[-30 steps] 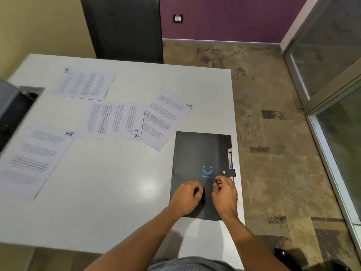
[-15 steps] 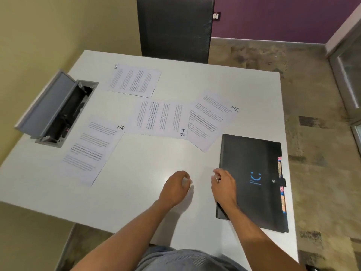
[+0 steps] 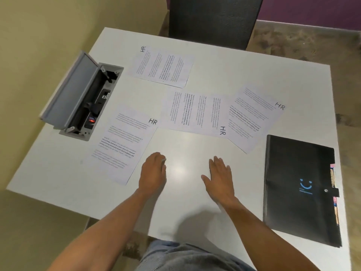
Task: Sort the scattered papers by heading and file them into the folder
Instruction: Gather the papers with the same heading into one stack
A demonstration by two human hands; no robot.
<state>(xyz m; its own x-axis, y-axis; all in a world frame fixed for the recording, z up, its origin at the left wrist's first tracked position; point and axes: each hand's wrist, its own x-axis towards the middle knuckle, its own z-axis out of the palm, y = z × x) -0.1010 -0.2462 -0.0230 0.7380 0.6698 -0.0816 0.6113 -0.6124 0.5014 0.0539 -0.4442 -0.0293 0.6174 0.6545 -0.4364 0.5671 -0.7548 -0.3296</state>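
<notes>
Four HR papers (image 3: 187, 110) lie loose mid-frame on the table (image 3: 195, 202), none filed. Folder (image 3: 297, 184) closed at lower right. Left hand (image 3: 154, 173) and right hand (image 3: 220, 178) both empty, fingers spread, nothing gripped. Sorting not yet started.

left hand (image 3: 153, 173) loosely curled, right hand (image 3: 220, 178) flat, empty

four papers (image 3: 162, 66), one folder (image 3: 298, 188), seemingly shut
</notes>
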